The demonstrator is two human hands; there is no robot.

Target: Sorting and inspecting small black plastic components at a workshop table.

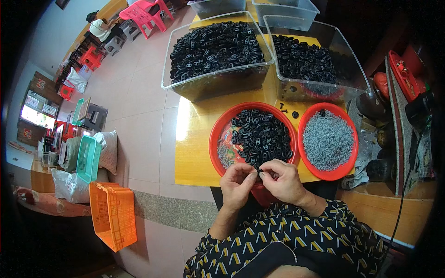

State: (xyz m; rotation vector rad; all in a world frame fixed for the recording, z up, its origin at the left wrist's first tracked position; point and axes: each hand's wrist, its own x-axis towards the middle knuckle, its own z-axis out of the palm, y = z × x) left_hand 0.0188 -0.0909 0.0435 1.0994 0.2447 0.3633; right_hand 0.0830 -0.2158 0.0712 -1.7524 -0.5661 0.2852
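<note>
Over the near rim of a red basin (214, 149), my left hand (237, 181) and my right hand (281, 179) meet fingertip to fingertip. Between them they pinch a small black plastic part (259, 171), mostly covered by the fingers. Inside the basin lies a heap of black oval plastic pieces (262, 136) with holes, and a patch of small screws (227, 155) on its left side. To the right stands a second red basin (354, 153) full of silver screws (328, 141). A few loose black parts (295, 114) rest on the yellow table (194, 157) behind the basins.
Two clear bins (218, 69) (320, 85) of black pieces stand at the table's back. On the floor to the left are an orange crate (111, 215), a green basket (88, 157) and sacks (107, 150). Another person (99, 28) sits far off near a pink chair (141, 16).
</note>
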